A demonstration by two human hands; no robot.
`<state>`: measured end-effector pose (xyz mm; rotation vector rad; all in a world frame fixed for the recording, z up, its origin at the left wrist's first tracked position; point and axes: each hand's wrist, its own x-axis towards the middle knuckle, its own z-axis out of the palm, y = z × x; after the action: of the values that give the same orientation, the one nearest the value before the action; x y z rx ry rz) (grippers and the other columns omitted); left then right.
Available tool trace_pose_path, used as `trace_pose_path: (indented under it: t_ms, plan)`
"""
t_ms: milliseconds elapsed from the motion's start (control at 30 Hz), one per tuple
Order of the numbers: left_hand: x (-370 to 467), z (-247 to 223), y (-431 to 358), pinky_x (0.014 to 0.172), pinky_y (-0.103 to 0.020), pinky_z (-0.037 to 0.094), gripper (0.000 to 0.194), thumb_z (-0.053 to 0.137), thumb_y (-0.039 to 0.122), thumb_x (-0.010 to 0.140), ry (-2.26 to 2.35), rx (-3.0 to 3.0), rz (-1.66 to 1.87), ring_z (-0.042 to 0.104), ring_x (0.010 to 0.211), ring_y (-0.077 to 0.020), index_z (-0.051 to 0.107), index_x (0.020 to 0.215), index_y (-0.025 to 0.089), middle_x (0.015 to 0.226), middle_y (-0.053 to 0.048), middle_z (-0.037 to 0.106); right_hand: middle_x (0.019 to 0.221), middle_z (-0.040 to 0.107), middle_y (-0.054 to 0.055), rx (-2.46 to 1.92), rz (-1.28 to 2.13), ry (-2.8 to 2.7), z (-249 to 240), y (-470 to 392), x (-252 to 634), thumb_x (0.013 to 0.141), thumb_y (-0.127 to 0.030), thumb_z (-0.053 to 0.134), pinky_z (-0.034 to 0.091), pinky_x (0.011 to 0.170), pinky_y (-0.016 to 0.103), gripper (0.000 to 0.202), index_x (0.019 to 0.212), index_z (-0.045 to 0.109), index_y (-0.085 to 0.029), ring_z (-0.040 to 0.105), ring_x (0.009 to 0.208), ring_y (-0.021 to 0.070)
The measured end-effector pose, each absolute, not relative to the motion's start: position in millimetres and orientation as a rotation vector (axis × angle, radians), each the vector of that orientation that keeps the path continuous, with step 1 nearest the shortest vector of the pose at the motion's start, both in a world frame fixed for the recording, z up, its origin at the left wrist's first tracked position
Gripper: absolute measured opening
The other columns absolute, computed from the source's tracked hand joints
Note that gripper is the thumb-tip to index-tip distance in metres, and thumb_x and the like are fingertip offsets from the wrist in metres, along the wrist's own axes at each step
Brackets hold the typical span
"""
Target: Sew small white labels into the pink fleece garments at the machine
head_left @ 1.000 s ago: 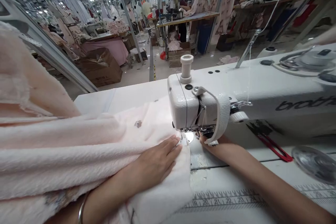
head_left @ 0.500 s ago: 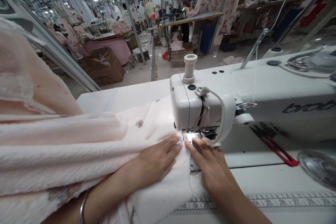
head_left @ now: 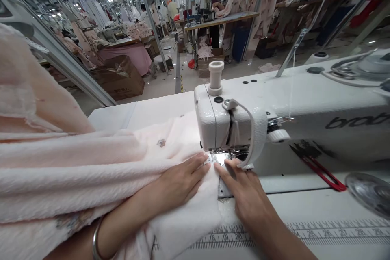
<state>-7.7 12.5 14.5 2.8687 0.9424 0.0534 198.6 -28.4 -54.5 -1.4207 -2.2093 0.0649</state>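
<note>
Head view: pale cloth (head_left: 122, 162) lay left of the sewing machine (head_left: 304, 93). Beside the machine, the left hand (head_left: 179, 183) pressed flat on cloth, the right hand (head_left: 248, 191) spread loosely, neither grip visibly clasping anything. Smooth cloth, hands clear, seemed wisest.

Pale pink fabric (head_left: 91, 176) partly beyond the left edge

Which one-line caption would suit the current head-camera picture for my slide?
Left hand resting on pale-pink plush fabric, right hand at its edge, before a glossy white sewing machine.
</note>
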Motion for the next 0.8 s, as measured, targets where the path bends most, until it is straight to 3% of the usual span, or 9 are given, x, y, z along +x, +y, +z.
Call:
trace_pose_path:
  t_ms: [167, 467, 633, 800]
  plan:
    - [-7, 14, 23, 0.107, -0.039, 0.04, 0.036, 0.036, 0.021, 0.094, 0.991, 2.817, 0.021, 0.039, 0.129, -0.0235, 0.042, 0.128, 0.013, 0.133, -0.012, 0.044, 0.126, 0.043, 0.012, -1.473, -0.072, -2.232, -53, -23, 199, 0.068, 0.011, 0.026, 0.044, 0.086, 0.039, 0.071, 0.129, 0.047, -0.02, 0.037, 0.118, 0.0275]
    - [-9, 6, 27, 0.106, -0.039, 0.04, 0.038, 0.034, 0.023, 0.094, 1.046, 2.79, 0.106, 0.043, 0.126, -0.0224, 0.04, 0.131, 0.014, 0.134, -0.012, 0.044, 0.13, 0.042, 0.01, -1.509, -0.015, -2.299, -41, -29, 199, 0.065, 0.013, 0.026, 0.045, 0.095, 0.038, 0.075, 0.131, 0.045, -0.018, 0.035, 0.124, 0.0242]
    - [-8, 10, 23, 0.108, -0.039, 0.038, 0.041, 0.032, 0.026, 0.095, 1.055, 2.784, 0.1, 0.04, 0.128, -0.022, 0.038, 0.134, 0.014, 0.134, -0.012, 0.043, 0.13, 0.046, 0.012, -1.402, -0.155, -2.299, -37, -37, 193, 0.08, 0.006, 0.028, 0.047, 0.095, 0.04, 0.055, 0.13, 0.044, -0.01, 0.04, 0.122, 0.0237]
    - [-7, 10, 22, 0.108, -0.039, 0.038, 0.04, 0.033, 0.024, 0.095, 1.035, 2.822, 0.133, 0.04, 0.128, -0.0218, 0.039, 0.133, 0.012, 0.135, -0.013, 0.043, 0.135, 0.043, 0.015, -1.405, -0.235, -2.278, -45, -44, 172, 0.075, 0.011, 0.026, 0.043, 0.1, 0.042, 0.061, 0.132, 0.041, -0.005, 0.033, 0.129, 0.0243]
